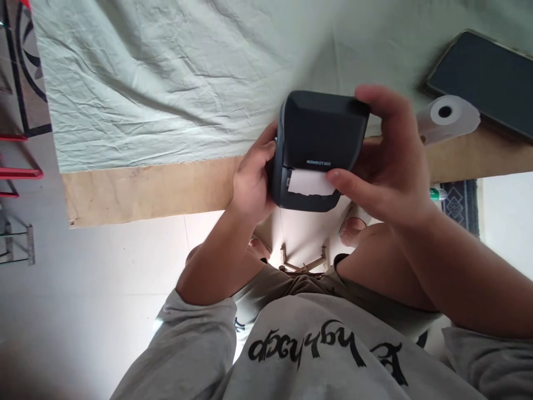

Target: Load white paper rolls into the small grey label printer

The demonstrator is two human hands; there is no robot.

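A black label printer (325, 128) marked NIIMBOT is held up at the table's front edge. A strip of white label paper (310, 182) with a ragged end sticks out of its slot. My left hand (256, 178) is wrapped round the printer's left side, its far fingers hidden behind the body. On the right side, my right hand (393, 161) grips the printer, its thumb on the right end of the paper and a finger at the upper right corner. The other right fingers are partly hidden behind the printer.
A roll of white paper (462, 119) lies on the table right of my right hand, against a dark smartphone (491, 80). A pale green cloth (166, 72) covers the table up to its wooden edge (145, 191). Red-barred racks (20, 173) stand at far left.
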